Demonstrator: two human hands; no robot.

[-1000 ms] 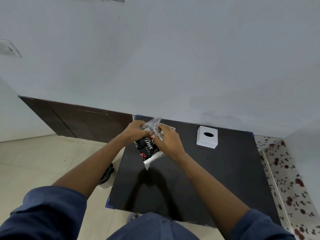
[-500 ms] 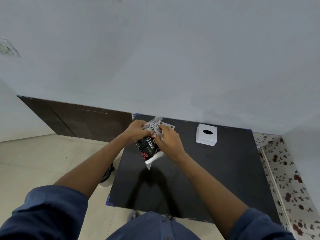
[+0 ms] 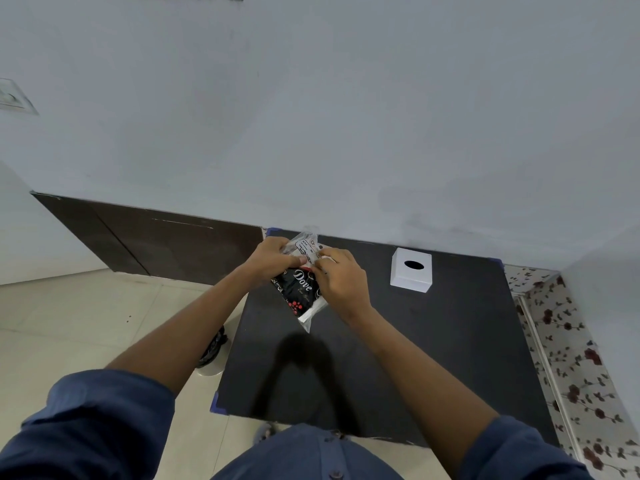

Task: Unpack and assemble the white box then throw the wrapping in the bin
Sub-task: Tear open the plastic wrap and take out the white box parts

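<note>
A clear plastic packet (image 3: 300,295) with a black "Dove" printed insert and a white label hangs above the black table (image 3: 433,348) near its far left corner. My left hand (image 3: 273,259) pinches the packet's top edge from the left. My right hand (image 3: 341,280) grips the same top edge from the right, covering part of the packet. A white box (image 3: 411,270) with an oval hole in its top stands on the table to the right, apart from both hands.
The table stands against a pale wall. A bin with a dark liner (image 3: 212,351) sits on the tiled floor by the table's left edge, partly hidden by my left arm. A floral-patterned surface (image 3: 571,358) runs along the right side.
Both hands stay on the packet's top edge. The fingers have shifted slightly closer together; the packet hangs in nearly the same place.
</note>
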